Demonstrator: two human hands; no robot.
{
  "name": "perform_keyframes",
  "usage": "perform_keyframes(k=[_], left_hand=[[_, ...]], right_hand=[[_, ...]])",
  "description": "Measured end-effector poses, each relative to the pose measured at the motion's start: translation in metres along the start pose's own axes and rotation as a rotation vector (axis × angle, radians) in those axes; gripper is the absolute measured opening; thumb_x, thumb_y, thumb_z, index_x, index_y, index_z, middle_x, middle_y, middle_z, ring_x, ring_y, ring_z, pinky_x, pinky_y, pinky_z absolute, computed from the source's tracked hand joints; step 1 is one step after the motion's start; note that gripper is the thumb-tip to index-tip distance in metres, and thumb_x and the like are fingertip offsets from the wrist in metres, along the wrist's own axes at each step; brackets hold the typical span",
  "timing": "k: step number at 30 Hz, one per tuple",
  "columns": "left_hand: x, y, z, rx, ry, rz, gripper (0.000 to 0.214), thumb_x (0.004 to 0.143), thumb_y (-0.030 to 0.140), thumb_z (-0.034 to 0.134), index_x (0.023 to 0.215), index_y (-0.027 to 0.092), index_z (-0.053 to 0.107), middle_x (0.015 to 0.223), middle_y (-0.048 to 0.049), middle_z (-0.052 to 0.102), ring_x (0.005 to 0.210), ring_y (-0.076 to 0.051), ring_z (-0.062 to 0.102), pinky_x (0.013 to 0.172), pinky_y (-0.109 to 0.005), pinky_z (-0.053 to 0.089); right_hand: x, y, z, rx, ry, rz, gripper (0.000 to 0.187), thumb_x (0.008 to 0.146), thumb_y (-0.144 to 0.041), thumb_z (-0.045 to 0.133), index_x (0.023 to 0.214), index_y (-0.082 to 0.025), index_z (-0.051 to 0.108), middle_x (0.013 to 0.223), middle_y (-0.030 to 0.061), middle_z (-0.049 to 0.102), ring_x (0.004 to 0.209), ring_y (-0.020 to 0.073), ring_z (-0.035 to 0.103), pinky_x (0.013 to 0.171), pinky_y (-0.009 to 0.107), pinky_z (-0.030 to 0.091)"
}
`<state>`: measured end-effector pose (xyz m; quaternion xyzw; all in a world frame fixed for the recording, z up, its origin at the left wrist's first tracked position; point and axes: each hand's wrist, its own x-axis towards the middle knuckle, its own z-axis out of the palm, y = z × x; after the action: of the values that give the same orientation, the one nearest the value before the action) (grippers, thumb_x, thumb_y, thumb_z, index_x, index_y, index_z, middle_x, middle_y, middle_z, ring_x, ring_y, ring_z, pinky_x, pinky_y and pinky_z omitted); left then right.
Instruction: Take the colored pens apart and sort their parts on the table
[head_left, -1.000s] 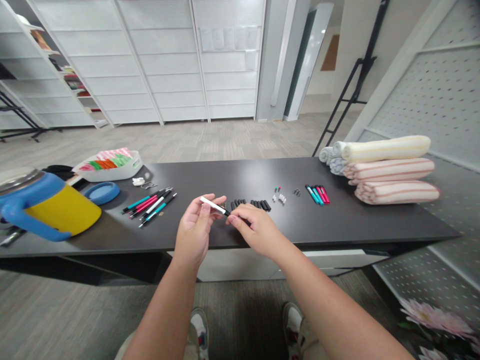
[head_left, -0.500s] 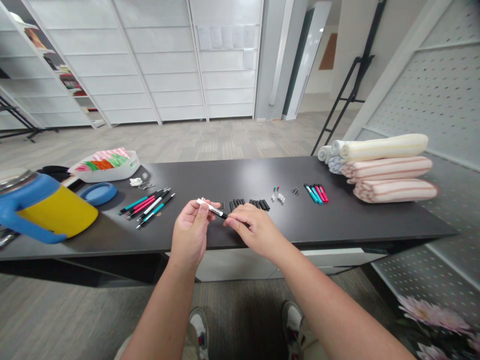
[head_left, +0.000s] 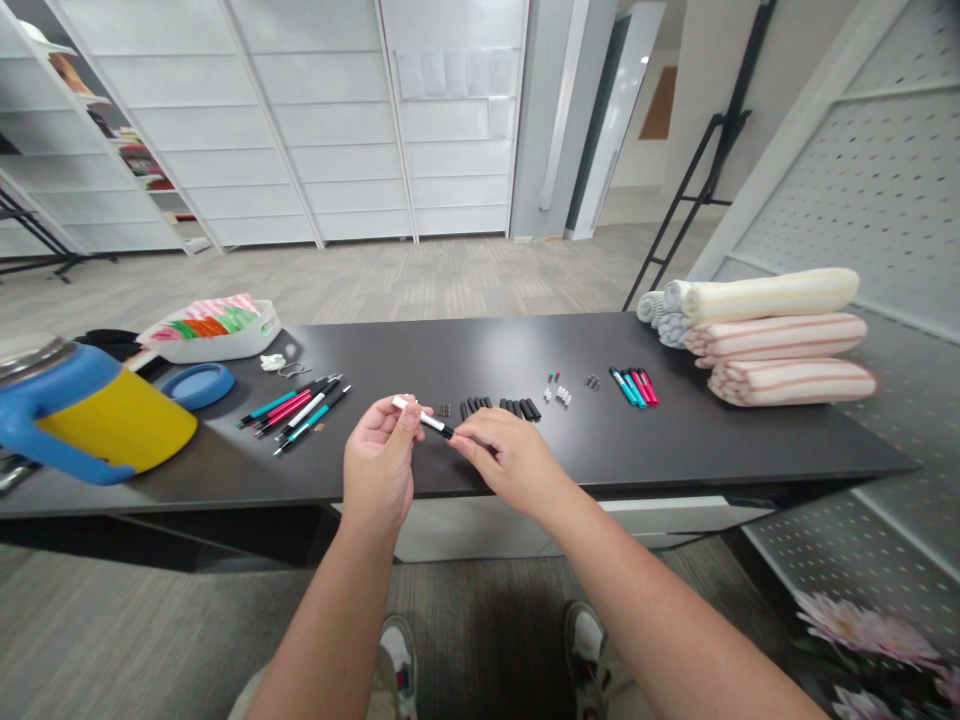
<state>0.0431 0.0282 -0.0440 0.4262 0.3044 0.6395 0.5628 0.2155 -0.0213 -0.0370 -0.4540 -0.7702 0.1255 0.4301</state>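
Above the front part of the dark table, a pen with a white barrel and black end (head_left: 435, 424) is held between both hands, slanting down to the right. My left hand (head_left: 380, 450) pinches its white barrel between thumb and fingers. The fingers of my right hand (head_left: 504, 452) close round the black end and hide its tip. Just beyond the hands lie several short black tubes (head_left: 475, 407) in two groups, with tiny metal pieces (head_left: 444, 410) beside them. Left of my left hand is a loose pile of pens (head_left: 300, 408) in blue, red and white.
Small white pieces (head_left: 562, 397), small grey pieces (head_left: 592, 382) and blue and red pen barrels (head_left: 634, 387) lie to the right. Rolled towels (head_left: 787, 340) are stacked at the right end. A yellow-and-blue jug (head_left: 112, 425), blue lid (head_left: 199, 385) and white basket (head_left: 210, 347) stand left.
Both hands keep their hold on the pen and have hardly moved. The tiny metal pieces show a little more beside the left fingers.
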Motion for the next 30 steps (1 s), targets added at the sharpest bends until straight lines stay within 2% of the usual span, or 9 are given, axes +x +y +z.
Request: perform_keyframes(k=[2, 5, 9, 15, 21, 26, 30], left_hand=[[0.0008, -0.001, 0.0, 0.012, 0.021, 0.01, 0.031, 0.082, 0.032, 0.088, 0.104, 0.015, 0.075, 0.092, -0.0057, 0.075, 0.071, -0.008, 0.06, 0.069, -0.019, 0.048], [0.0014, -0.0024, -0.0006, 0.02, 0.022, 0.035, 0.029, 0.083, 0.032, 0.088, 0.103, 0.016, 0.075, 0.092, -0.0054, 0.075, 0.07, -0.008, 0.059, 0.07, -0.02, 0.049], [0.001, -0.0028, -0.0008, 0.018, 0.02, 0.051, 0.028, 0.084, 0.032, 0.087, 0.102, 0.016, 0.073, 0.091, -0.0053, 0.075, 0.069, -0.008, 0.058, 0.069, -0.02, 0.048], [0.0008, -0.0022, -0.0003, 0.023, 0.023, 0.044, 0.028, 0.084, 0.032, 0.086, 0.102, 0.016, 0.073, 0.092, -0.0059, 0.075, 0.069, -0.008, 0.059, 0.07, -0.02, 0.048], [-0.0001, -0.0004, 0.0004, 0.03, 0.018, 0.027, 0.028, 0.083, 0.032, 0.087, 0.099, 0.015, 0.072, 0.094, -0.0068, 0.076, 0.07, -0.009, 0.061, 0.073, -0.023, 0.051], [-0.0003, -0.0003, 0.0015, 0.032, 0.012, 0.025, 0.028, 0.083, 0.032, 0.087, 0.1, 0.015, 0.072, 0.093, -0.0065, 0.076, 0.07, -0.009, 0.061, 0.073, -0.022, 0.051], [-0.0001, -0.0003, 0.0019, 0.034, 0.013, 0.026, 0.027, 0.083, 0.031, 0.087, 0.099, 0.015, 0.072, 0.093, -0.0067, 0.076, 0.069, -0.009, 0.061, 0.072, -0.022, 0.051]], right_hand=[[0.0, -0.0004, 0.001, 0.017, 0.033, 0.043, 0.015, 0.104, -0.029, 0.062, 0.096, -0.022, 0.073, 0.094, 0.0035, 0.076, 0.089, 0.0181, 0.066, 0.084, 0.031, 0.047], [-0.0006, -0.0007, 0.0015, 0.039, 0.061, 0.103, 0.01, 0.1, -0.03, 0.068, 0.098, -0.022, 0.074, 0.096, 0.0031, 0.076, 0.089, 0.0178, 0.066, 0.082, 0.03, 0.048], [-0.001, -0.0014, 0.0003, 0.067, 0.06, 0.127, 0.016, 0.104, -0.026, 0.059, 0.1, -0.022, 0.074, 0.097, 0.0036, 0.076, 0.088, 0.0173, 0.067, 0.08, 0.03, 0.048], [0.0007, -0.0018, -0.0006, 0.068, 0.065, 0.261, 0.014, 0.1, -0.031, 0.065, 0.093, -0.022, 0.074, 0.083, 0.0, 0.074, 0.071, 0.0152, 0.061, 0.067, 0.028, 0.043], [0.0013, -0.0007, -0.0015, 0.118, 0.028, 0.197, 0.018, 0.104, -0.027, 0.058, 0.102, -0.022, 0.076, 0.098, 0.0031, 0.078, 0.086, 0.0171, 0.068, 0.077, 0.03, 0.048], [0.0004, 0.0002, -0.0007, 0.121, 0.065, 0.258, 0.01, 0.098, -0.029, 0.068, 0.099, -0.022, 0.075, 0.088, 0.0002, 0.075, 0.074, 0.0145, 0.063, 0.069, 0.027, 0.045], [0.0005, -0.0014, -0.0004, 0.136, 0.047, 0.304, 0.016, 0.099, -0.035, 0.066, 0.104, -0.022, 0.075, 0.085, -0.0001, 0.075, 0.068, 0.0138, 0.06, 0.064, 0.027, 0.042]])
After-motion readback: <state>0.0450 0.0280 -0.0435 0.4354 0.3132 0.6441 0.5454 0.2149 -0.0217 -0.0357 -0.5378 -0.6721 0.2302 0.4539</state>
